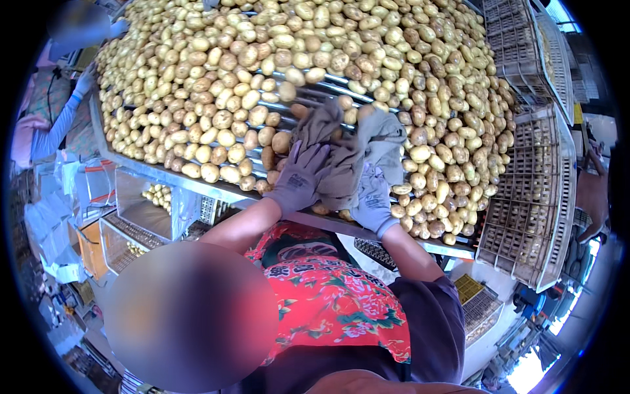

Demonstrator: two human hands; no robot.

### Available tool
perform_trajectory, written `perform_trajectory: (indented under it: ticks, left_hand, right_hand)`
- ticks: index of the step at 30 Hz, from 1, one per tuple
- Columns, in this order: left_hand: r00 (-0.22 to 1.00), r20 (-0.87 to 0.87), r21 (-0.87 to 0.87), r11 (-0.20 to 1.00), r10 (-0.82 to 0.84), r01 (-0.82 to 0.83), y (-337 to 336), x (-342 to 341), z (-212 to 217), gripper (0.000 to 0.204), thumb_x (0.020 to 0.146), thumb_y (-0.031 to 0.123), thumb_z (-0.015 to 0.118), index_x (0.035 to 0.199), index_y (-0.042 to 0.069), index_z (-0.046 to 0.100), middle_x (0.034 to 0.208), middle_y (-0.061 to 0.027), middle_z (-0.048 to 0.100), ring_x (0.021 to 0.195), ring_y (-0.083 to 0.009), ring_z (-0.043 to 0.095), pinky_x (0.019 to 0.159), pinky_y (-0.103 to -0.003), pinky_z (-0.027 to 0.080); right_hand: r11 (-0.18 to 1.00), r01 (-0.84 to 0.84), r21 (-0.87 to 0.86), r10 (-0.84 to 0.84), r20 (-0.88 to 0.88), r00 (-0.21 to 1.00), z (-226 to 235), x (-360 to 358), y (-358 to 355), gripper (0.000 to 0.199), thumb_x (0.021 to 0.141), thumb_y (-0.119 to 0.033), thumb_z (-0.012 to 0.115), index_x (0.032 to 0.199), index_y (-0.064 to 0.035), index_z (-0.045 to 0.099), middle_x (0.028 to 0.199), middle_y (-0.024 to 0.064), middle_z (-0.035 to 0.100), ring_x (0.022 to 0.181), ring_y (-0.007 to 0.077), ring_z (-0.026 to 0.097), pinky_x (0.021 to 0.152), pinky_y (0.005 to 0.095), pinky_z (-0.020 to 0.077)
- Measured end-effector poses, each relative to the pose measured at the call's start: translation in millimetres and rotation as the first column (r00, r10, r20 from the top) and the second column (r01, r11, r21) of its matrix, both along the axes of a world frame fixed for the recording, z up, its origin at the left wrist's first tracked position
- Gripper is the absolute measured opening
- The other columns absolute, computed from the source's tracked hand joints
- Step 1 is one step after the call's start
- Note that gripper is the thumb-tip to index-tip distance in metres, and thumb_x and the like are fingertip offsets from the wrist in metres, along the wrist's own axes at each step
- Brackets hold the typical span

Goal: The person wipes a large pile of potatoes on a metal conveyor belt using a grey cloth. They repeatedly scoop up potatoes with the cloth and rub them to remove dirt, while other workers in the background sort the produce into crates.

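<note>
A crumpled grey-brown cloth (341,157) is bunched over the metal rollers between my two hands, low against the near edge of the sorting table. My left hand (302,177), in a grey work glove, grips its left side, with the fingers bent over the folds. On its right side my right hand (375,200), gloved too, holds a lighter grey part; some of its fingers are hidden by the fabric. Potatoes (446,125) lie all around the cloth, with several close to both hands. Bare metal rollers (335,85) show just beyond the cloth.
Plastic crates (525,190) stand along the table's right side. The metal table edge (223,194) runs before my body. At the far left, a co-worker's gloved hand (84,84) rests by the table's rim. More crates (131,240) and an orange-brown board (92,249) are below left.
</note>
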State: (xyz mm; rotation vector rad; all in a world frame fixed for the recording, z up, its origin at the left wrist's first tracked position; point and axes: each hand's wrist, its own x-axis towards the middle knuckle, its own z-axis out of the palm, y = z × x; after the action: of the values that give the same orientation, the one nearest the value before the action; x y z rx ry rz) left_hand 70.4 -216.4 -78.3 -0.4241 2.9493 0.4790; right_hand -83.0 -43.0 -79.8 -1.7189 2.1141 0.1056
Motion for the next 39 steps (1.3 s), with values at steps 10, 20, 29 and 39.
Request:
perform_trajectory:
  ticks: [10, 20, 29, 39]
  left_hand:
    - [0.71, -0.417, 0.306, 0.823, 0.567, -0.478, -102.9, -9.9, 98.8, 0.036, 0.08, 0.013, 0.069, 0.115, 0.003, 0.061, 0.103, -0.0133, 0.068, 0.093, -0.0348, 0.065, 0.079, -0.037, 0.053]
    - [0.828, -0.206, -0.347, 0.752, 0.521, -0.56, -253.4, 112.4, -7.9, 0.082, 0.071, 0.03, 0.073, 0.147, 0.022, 0.043, 0.156, -0.0112, 0.033, 0.146, -0.0281, 0.026, 0.116, -0.06, 0.012]
    - [0.72, -0.322, -0.252, 0.677, 0.615, -0.691, -431.3, 7.2, -52.5, 0.058, 0.088, 0.023, 0.053, 0.144, 0.012, 0.044, 0.154, -0.0127, 0.036, 0.149, -0.0285, 0.02, 0.12, -0.055, 0.0]
    - [0.87, -0.479, -0.077, 0.982, 0.117, -0.175, -346.9, 135.2, -42.5, 0.063, 0.078, 0.032, 0.062, 0.136, 0.011, 0.054, 0.144, -0.004, 0.05, 0.147, -0.0221, 0.024, 0.12, -0.056, 0.006]
  right_hand:
    - [0.668, 0.653, -0.358, 0.068, 0.902, 0.425, 99.3, -51.6, -132.1, 0.041, 0.079, 0.0, 0.058, 0.12, 0.0023, 0.061, 0.111, 0.0096, 0.069, 0.103, 0.0168, 0.064, 0.092, 0.0305, 0.0484]
    - [0.77, -0.096, -0.631, 0.151, 0.034, 0.988, 15.0, 56.6, -288.2, 0.067, 0.078, -0.032, 0.067, 0.137, -0.0064, 0.05, 0.136, 0.0214, 0.053, 0.129, 0.0378, 0.048, 0.109, 0.0504, 0.0357]
    - [0.764, 0.017, -0.645, 0.017, 0.047, 0.999, -34.4, 35.7, -452.0, 0.066, 0.086, -0.033, 0.062, 0.143, -0.0063, 0.042, 0.146, 0.0178, 0.044, 0.135, 0.0347, 0.042, 0.113, 0.0556, 0.027]
    - [0.827, -0.186, -0.53, 0.23, 0.018, 0.973, -15.9, 82.0, -346.1, 0.063, 0.083, -0.027, 0.06, 0.136, 0.0025, 0.046, 0.146, 0.02, 0.043, 0.143, 0.0378, 0.03, 0.116, 0.0554, 0.0207]
